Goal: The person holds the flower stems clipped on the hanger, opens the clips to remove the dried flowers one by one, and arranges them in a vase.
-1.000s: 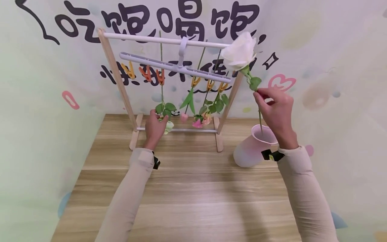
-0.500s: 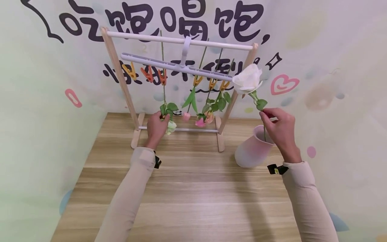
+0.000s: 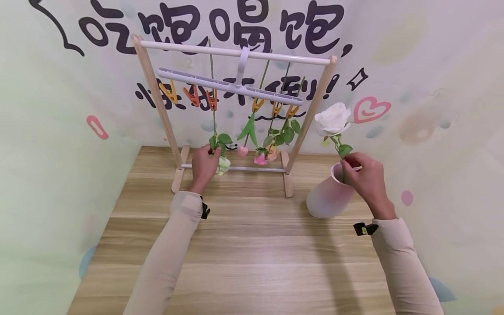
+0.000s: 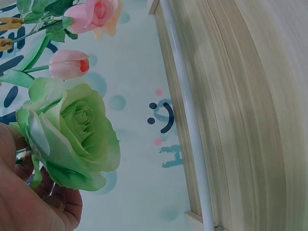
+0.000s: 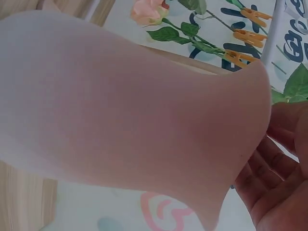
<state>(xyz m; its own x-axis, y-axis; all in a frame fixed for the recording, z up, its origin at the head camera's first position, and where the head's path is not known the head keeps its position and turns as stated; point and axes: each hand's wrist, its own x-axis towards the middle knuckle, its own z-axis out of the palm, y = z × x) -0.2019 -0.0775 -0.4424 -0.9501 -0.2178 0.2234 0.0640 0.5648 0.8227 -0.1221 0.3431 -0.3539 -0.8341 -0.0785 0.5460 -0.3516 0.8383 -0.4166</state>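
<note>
Right hand [image 3: 366,180] pinches white rose [image 3: 334,119], only part-way into vase [image 3: 330,199] it seems; left hand [image 3: 204,168] holds green rose [image 3: 223,166], still clipped to hanger [image 3: 271,96]; pink tulip [image 3: 243,151], pink rose [image 3: 260,159], peach rose [image 3: 272,152] also hanging, likely left to do

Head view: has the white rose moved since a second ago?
Yes, the white rose has moved down and right, from overlapping the rack's top bar to below it, nearer the vase.
</note>
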